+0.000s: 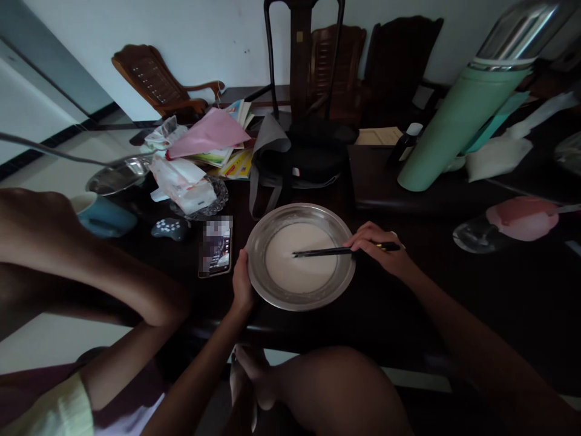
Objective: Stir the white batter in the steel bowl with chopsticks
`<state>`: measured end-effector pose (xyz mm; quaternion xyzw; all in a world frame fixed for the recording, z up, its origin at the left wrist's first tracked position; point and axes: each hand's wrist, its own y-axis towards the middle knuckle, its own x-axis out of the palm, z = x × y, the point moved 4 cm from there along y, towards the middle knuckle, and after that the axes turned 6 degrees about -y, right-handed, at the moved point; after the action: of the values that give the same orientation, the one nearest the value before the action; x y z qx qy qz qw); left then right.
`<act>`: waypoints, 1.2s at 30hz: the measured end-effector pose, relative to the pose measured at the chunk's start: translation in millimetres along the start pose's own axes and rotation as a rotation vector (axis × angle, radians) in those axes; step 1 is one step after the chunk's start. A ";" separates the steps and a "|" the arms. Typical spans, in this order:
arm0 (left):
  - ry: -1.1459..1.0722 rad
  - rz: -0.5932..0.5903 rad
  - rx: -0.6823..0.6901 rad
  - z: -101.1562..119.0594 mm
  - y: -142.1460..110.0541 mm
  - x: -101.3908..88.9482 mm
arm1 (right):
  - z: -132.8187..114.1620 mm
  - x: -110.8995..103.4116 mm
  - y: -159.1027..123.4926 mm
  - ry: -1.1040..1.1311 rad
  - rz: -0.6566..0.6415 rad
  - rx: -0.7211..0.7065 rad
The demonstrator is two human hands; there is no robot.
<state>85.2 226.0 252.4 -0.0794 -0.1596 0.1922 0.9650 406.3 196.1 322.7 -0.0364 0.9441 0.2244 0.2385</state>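
A round metal bowl (pixel 345 275) sits on the dark table near its front edge. Inside it is a smooth, milky off-white liquid (pixel 299 275). My left hand (pixel 243 281) grips the bowl's left rim, thumb along the outside; its other fingers are hidden beneath the bowl. A pair of dark chopsticks (pixel 324 251) is pinched in my right hand (pixel 379 247), which is above the right rim. The chopsticks reach left across the bowl, and their tips are at the liquid's surface near the middle.
Left of the bowl lie a phone (pixel 216 248), a game controller (pixel 170 229) and a blue mug (pixel 106 215). Another person's bent arm (pixel 104 272) rests at the left. A black bag (pixel 304 157) is behind the bowl; a tall green thermos (pixel 463 127) stands at the right.
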 end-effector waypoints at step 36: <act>0.014 0.027 -0.011 7.9 -7.6 4.6 | -0.4 -0.1 0.3 0.072 0.028 0.026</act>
<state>89.2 221.6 262.7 -0.0883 -0.1527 0.2039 0.9630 406.2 196.2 323.2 -0.0281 0.9553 0.2142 0.2019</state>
